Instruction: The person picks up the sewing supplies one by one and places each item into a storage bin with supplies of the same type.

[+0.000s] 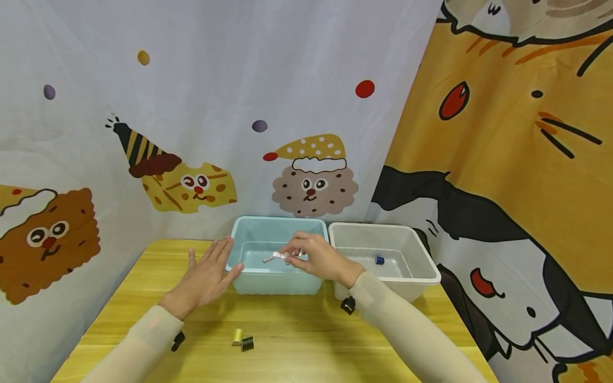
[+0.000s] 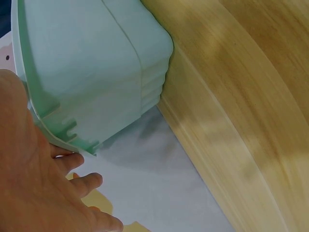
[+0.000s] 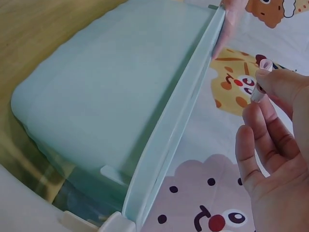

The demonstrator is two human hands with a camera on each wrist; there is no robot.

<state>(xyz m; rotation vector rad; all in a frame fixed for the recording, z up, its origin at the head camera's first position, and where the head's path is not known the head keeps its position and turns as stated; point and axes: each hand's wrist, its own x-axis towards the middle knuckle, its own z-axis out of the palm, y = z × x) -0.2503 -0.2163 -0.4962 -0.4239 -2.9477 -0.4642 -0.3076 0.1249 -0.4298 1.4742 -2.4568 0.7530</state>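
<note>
My right hand (image 1: pixel 320 259) is over the light blue bin (image 1: pixel 278 283), pinching a small whitish cylinder (image 3: pixel 258 93) between thumb and fingertips. The cylinder has a ring-like end in the right wrist view. Inside the bin, a small pale pinkish piece (image 1: pixel 267 259) shows just left of my fingers; my hand hides part of the inside. With its fingers spread and fairly straight, my left hand (image 1: pixel 203 274) touches the bin's left rim. The left wrist view shows those fingers (image 2: pixel 87 184) at the bin's corner.
A white bin (image 1: pixel 383 279) stands right of the blue one, with a dark blue thread spool (image 1: pixel 379 260) inside. Near the front of the wooden table (image 1: pixel 297 340) are a yellow spool (image 1: pixel 237 336) and a dark green spool (image 1: pixel 247 343). A printed curtain (image 1: pixel 201 106) hangs behind.
</note>
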